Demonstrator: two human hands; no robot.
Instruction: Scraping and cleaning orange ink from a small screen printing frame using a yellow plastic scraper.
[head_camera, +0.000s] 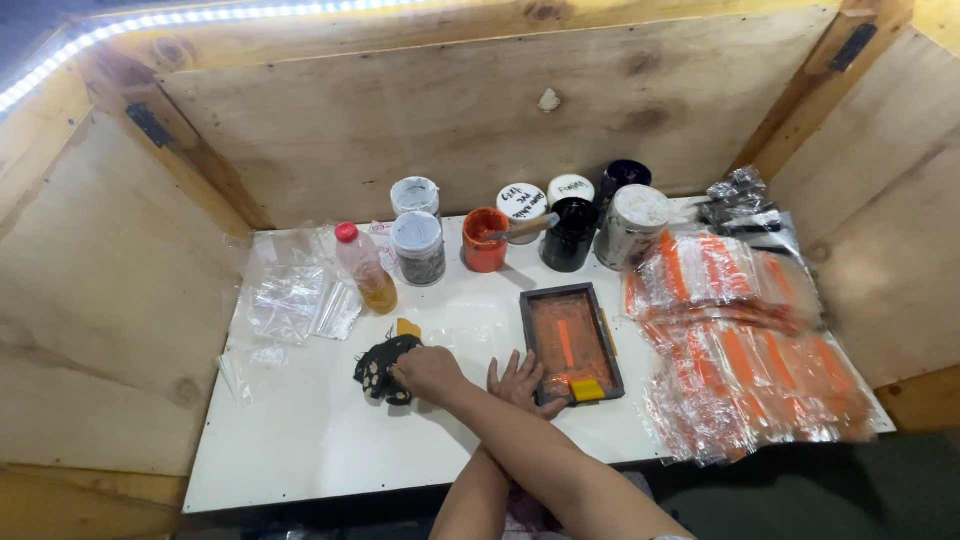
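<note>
Pressing black ink-stained rag (383, 366) onto white bench (300, 440) mid-front, your right hand (430, 372) closed over it; left hand (518, 382) flat, fingers spread, steadying dark-framed orange printing screen (570, 342).

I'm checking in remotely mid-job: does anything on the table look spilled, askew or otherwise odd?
Nothing looks spilled. Two things stand out: the arms are crossed, the right hand pressing a stained dark rag on the white table while the left hand rests beside the printing frame; a stick lies across the open orange jar.

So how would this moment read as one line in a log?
right hand: on black stained cloth | left hand: flat, fingers spread, beside small dark-framed orange printing screen | arms: crossed | surface: white table
</note>
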